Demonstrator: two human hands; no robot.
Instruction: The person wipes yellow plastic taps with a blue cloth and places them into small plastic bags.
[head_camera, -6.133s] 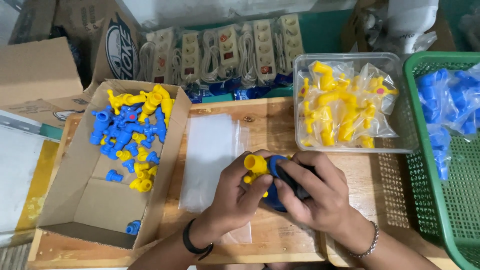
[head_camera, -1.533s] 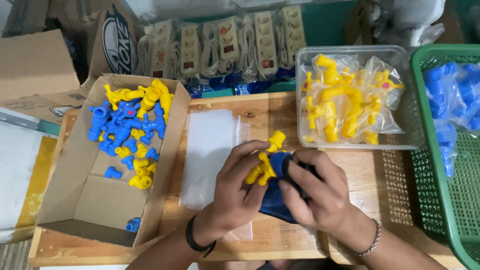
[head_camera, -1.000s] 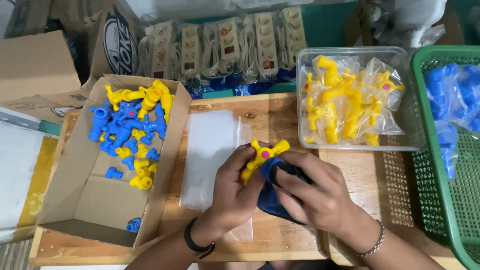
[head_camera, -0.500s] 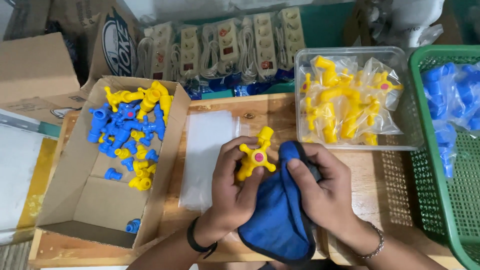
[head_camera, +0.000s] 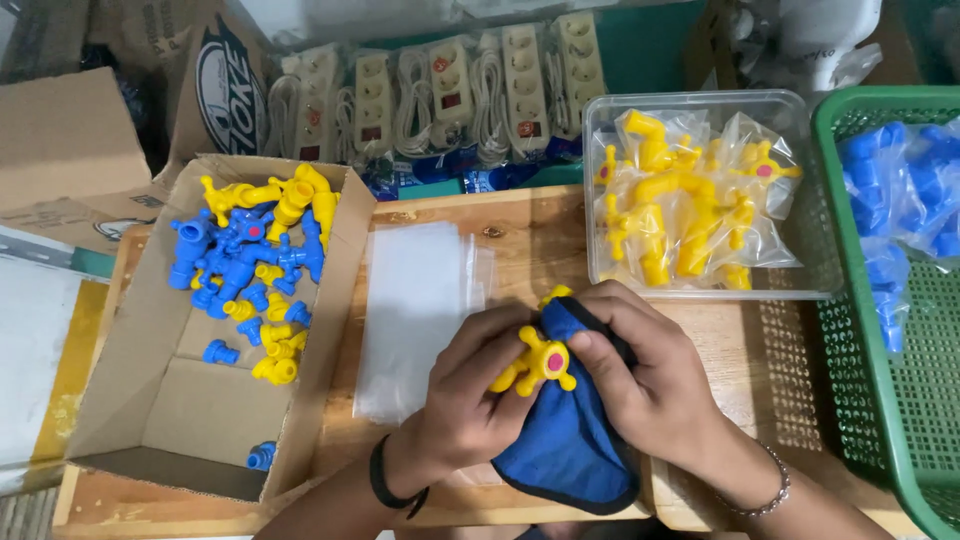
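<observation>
My left hand (head_camera: 468, 400) grips a yellow plastic tap (head_camera: 533, 367) with a pink cap on its cross handle. My right hand (head_camera: 650, 370) presses a blue cloth (head_camera: 570, 440) against the tap, thumb on the handle. The cloth hangs down over the wooden board (head_camera: 520, 235). Both hands meet at the board's front middle.
A cardboard box (head_camera: 150, 420) at left holds several blue and yellow taps. A stack of clear plastic bags (head_camera: 415, 300) lies beside my left hand. A clear tub (head_camera: 820, 270) of bagged yellow taps and a green basket (head_camera: 850, 330) of bagged blue taps stand right. White power strips (head_camera: 440, 90) line the back.
The tap has been turned in my hands so its pink-capped handle faces up. The blue cloth has unfolded and now hangs lower; my right hand has shifted over the tap.
</observation>
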